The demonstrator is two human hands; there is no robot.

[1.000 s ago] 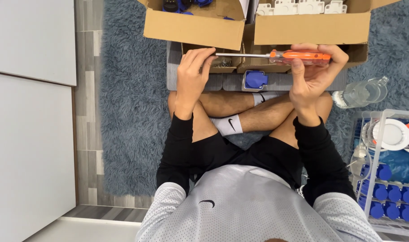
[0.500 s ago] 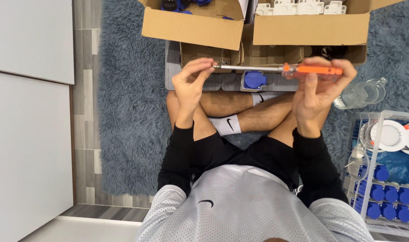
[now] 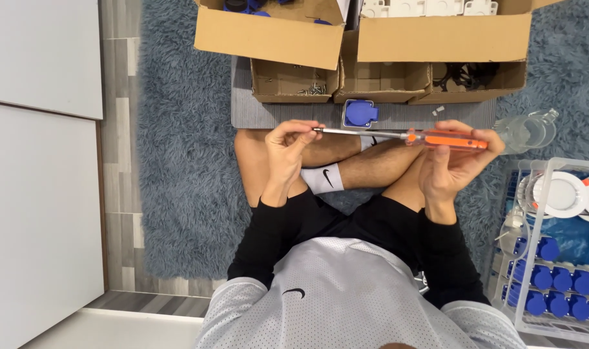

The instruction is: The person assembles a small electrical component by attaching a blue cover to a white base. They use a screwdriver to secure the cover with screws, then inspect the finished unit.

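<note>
Screwdriver (image 3: 430, 137) with orange handle lies level above your crossed legs, your right hand (image 3: 451, 167) wrapped around the handle and your left hand (image 3: 287, 150) pinching the metal tip between fingertips, just in front of the blue socket (image 3: 360, 112) on the grey mat (image 3: 275, 115).

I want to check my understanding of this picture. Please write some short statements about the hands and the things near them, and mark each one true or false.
1. The right hand holds the orange handle of the screwdriver. True.
2. The left hand pinches near the tip of the metal shaft. True.
3. The screwdriver stands upright. False: it lies roughly level between the hands.
4. The blue socket lies inside a cardboard box. False: it lies on the grey mat, in front of the boxes.
5. The small box on the left contains screws. True.
</note>
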